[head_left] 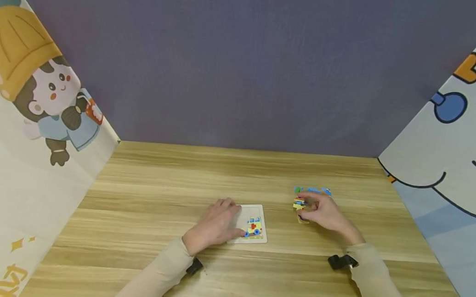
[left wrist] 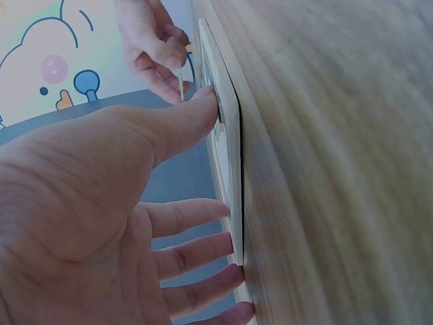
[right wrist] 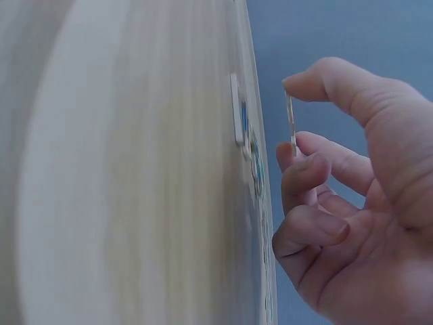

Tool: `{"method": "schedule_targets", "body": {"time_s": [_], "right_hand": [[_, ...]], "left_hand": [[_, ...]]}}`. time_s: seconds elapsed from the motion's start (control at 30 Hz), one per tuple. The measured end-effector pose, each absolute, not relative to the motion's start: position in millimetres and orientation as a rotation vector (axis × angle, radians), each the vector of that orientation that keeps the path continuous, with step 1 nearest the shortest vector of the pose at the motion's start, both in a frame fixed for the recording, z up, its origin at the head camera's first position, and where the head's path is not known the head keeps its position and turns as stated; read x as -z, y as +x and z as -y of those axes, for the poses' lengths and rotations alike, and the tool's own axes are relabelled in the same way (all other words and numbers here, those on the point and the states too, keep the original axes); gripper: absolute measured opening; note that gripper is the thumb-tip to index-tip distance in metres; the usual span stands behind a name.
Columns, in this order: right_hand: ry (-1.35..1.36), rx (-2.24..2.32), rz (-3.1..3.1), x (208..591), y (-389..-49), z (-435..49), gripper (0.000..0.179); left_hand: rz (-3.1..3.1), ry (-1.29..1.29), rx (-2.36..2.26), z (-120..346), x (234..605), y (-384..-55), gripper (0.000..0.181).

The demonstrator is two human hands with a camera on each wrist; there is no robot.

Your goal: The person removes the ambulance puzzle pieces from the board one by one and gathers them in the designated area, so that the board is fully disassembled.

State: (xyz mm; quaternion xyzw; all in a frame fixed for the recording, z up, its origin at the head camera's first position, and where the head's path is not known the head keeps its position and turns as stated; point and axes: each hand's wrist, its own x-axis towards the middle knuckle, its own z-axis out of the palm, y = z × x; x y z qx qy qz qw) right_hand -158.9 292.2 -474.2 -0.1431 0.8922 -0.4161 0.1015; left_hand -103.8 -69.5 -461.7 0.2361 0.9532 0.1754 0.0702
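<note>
My left hand rests with extended fingers across the left part of a white-edged puzzle board. The thumb presses on the board's face in the left wrist view, while the other fingertips touch its rim. Inside the board's lower right lies a fitted picture part of a yellow vehicle with blue wheels. To the right, my right hand pinches a thin puzzle piece between thumb and fingers, held above the table. Its printed face is partly hidden by the fingers.
Several loose puzzle pieces with blue and green print lie beyond and under my right hand, partly covered by it. The wooden table ends at a dark back wall. Printed cartoon panels stand on both sides.
</note>
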Motion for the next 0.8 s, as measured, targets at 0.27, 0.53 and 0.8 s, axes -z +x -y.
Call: {"method": "schedule_targets", "body": {"time_s": [0.27,0.53,0.8], "right_hand": [[-0.375,1.250,-2.623,473,-157,-307,0.063],[-0.359,1.191,-2.692,475,-159,-320,0.061],[-0.340,1.177,-2.730,476,-162,-332,0.059]], "left_hand": [[-2.869,0.712,-0.528,70,461,-103,0.075],[-2.868,0.705,-0.521,69,461,-103,0.076],[-2.877,0.716,-0.508,70,462,-103,0.076]]}}
